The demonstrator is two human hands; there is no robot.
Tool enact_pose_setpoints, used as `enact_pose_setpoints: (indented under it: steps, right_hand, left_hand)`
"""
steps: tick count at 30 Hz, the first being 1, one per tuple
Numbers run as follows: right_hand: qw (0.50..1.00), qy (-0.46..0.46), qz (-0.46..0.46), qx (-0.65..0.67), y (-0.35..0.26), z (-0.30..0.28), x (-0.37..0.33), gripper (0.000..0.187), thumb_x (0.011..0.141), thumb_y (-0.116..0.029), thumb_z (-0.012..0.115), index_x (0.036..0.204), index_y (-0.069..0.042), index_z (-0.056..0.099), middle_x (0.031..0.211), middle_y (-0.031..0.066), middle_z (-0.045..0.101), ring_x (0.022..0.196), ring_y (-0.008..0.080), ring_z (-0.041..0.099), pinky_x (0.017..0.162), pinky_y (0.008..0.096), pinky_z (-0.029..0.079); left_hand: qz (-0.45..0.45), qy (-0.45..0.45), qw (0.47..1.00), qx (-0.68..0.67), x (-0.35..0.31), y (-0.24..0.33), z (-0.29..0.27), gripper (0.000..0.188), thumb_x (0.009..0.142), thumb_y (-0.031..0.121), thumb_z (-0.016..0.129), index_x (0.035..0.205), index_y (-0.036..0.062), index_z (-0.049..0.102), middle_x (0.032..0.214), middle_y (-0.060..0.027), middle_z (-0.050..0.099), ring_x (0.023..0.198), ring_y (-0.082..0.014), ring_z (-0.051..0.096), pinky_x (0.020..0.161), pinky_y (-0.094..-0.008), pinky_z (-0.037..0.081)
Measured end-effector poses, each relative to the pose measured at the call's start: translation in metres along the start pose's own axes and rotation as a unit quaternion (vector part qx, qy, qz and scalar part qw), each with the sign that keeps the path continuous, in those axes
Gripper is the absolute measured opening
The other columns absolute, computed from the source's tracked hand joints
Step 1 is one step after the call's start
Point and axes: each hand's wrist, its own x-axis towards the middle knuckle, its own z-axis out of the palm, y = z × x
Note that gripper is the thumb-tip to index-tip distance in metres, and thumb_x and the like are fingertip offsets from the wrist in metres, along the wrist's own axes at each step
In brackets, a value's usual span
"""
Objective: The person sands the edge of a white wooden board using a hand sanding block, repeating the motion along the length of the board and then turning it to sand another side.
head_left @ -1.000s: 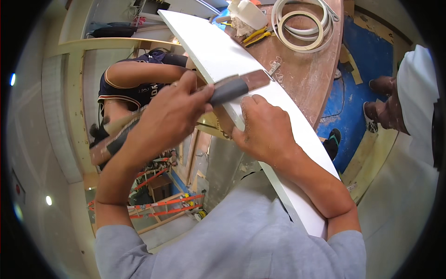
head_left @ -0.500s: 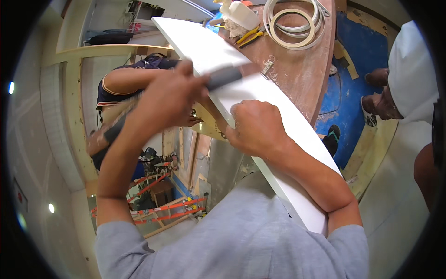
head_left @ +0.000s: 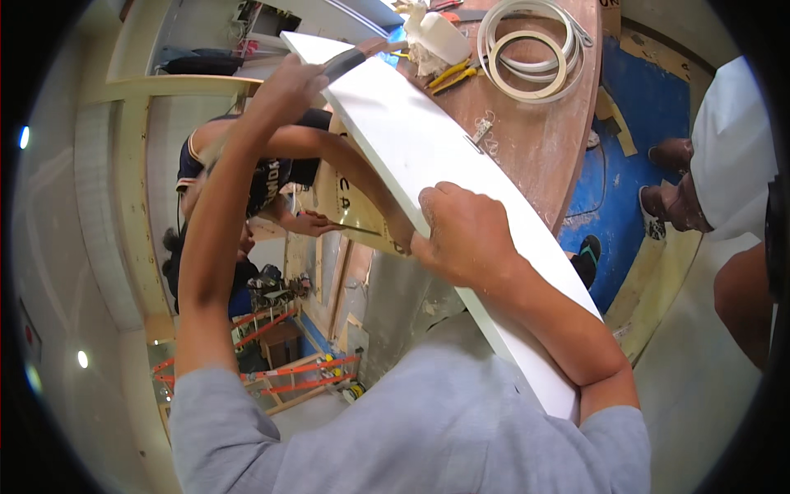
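A long white panel (head_left: 395, 123) slants across the middle, from the far left down to my right arm. My right hand (head_left: 469, 235) is closed over its left edge, the thumb at the side and my forearm lying along the face. Farther off, my left hand (head_left: 288, 89) is wrapped around a long dark tool with a brownish end (head_left: 346, 62). The tool reaches over the panel's far part; its kind is unclear. Beside the panel a co-worker bends low, one arm (head_left: 362, 169) reaching to the panel's edge. That person's other hand (head_left: 309, 223) holds a thin strip.
Beyond the panel a brown worktop (head_left: 535, 140) carries coiled white edging (head_left: 502, 58), a tan ring of tape (head_left: 527, 92), yellow-handled pliers (head_left: 453, 76) and a white bottle (head_left: 440, 37). Another person's legs (head_left: 683, 185) stand at right by blue floor covering (head_left: 625, 165). Orange ladder rails (head_left: 304, 380) are at lower left.
My left hand has moved up and away with the dark tool, toward the panel's far end. My right hand keeps its hold on the panel. The co-worker's head and arm show more.
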Motion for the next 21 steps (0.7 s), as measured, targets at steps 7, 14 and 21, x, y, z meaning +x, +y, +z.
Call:
enact_pose_setpoints:
  steps: [7,14,21]
  right_hand:
    - [0.997,0.053,-0.051,0.023,0.001,0.003,-0.004,0.071,0.079,-0.01,0.076,0.148,-0.008,0.058,0.13,0.014,0.059,0.114,0.0374,0.065,0.088,0.0516,0.059]
    - [0.995,0.042,-0.087,0.004,-0.003,0.018,-0.006,0.077,0.08,-0.006,0.071,0.153,-0.003,0.05,0.148,0.0141,0.053,0.129,0.0424,0.059,0.091,0.054,0.061]
    - [0.999,-0.007,-0.049,-0.015,-0.002,0.01,0.003,0.086,0.082,-0.007,0.067,0.163,-0.004,0.039,0.171,0.0135,0.039,0.145,0.0474,0.051,0.104,0.0556,0.057]
  left_hand:
    - [0.094,-0.034,0.994,-0.034,-0.104,0.127,-0.019,0.032,0.104,0.02,0.066,0.133,0.0063,0.07,0.106,-0.0177,0.058,0.096,-0.0401,0.065,0.084,-0.0488,0.053]
    - [-0.023,-0.014,1.0,0.001,0.004,0.008,0.056,0.029,0.104,0.024,0.067,0.126,0.0067,0.074,0.11,-0.0214,0.06,0.098,-0.0421,0.067,0.086,-0.0511,0.053]
    - [0.055,0.001,0.997,-0.052,-0.043,0.04,-0.005,0.031,0.102,0.025,0.07,0.127,0.0076,0.074,0.109,-0.0208,0.06,0.097,-0.0413,0.067,0.086,-0.0493,0.054]
